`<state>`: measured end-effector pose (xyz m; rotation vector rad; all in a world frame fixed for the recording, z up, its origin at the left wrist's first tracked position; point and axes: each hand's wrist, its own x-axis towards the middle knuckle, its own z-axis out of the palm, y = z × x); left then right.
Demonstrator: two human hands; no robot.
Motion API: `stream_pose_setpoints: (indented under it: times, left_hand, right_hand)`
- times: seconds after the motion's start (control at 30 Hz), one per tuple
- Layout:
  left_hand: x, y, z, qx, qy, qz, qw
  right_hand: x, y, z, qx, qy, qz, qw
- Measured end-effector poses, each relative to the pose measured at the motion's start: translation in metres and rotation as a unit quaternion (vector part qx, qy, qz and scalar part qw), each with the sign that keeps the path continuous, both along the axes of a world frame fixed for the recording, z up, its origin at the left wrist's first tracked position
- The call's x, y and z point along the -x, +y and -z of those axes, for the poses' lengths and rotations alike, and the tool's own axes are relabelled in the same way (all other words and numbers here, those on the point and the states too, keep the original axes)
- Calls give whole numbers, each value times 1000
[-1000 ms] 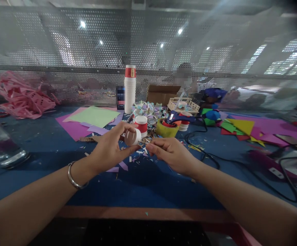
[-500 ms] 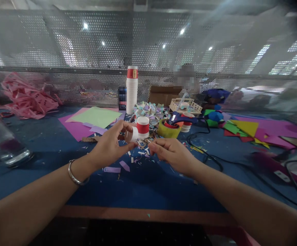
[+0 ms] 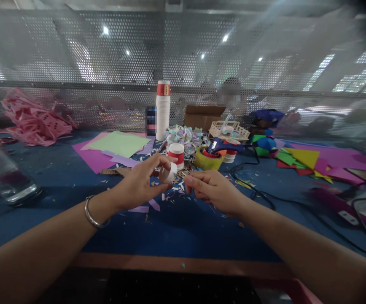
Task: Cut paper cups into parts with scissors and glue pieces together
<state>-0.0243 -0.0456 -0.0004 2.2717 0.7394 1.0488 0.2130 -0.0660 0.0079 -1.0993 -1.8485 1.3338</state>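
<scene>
Head view: left hand (image 3: 138, 183) pinches a small white cup (image 3: 168, 172) on its side above the counter (image 3: 176, 223), thumb below and fingers over, so its rim faces the right hand (image 3: 213, 190). Right grip is pressed together, apparently on a thin scrap, too small to confirm. A red-banded cup (image 3: 176, 155) stands just behind.

Left hand (image 3: 138, 185) pinching a small white paper cup (image 3: 168, 172) tipped sideways, right hand (image 3: 213, 190) just beside it with fingers (image 3: 191, 180) curled; blue surface (image 3: 176, 223) littered with paper scraps (image 3: 153, 204)
</scene>
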Motion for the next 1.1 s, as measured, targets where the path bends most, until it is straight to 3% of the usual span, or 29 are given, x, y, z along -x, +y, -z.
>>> stream_pose_setpoints:
  times: [0.33,0.43,0.53,0.63,0.7,0.8,0.93,1.1]
  left_hand:
    - [5,-1,-2,-38,43,-16,998]
    - [6,-5,-9,-137,92,-31,986]
    - [6,-9,-17,-265,147,-37,952]
    - [6,-11,-20,-303,162,-53,938]
    - [6,-11,-17,-225,154,-91,958]
    - [2,-7,-11,-40,132,-133,981]
    - [-8,-5,-5,99,65,-68,991]
    - [-16,-8,-3,216,47,-8,975]
  right_hand:
    - [-2,0,-1,-37,-13,-7,999]
    - [-3,0,-3,-62,-33,-10,997]
    - [-5,1,-3,-74,-42,-20,996]
    - [-5,2,-2,-61,-31,-8,998]
    - [-5,2,0,-40,-27,3,999]
    - [-4,2,0,-19,-18,20,999]
    - [-4,2,0,-76,-5,45,996]
    - [-1,0,4,-144,-31,54,988]
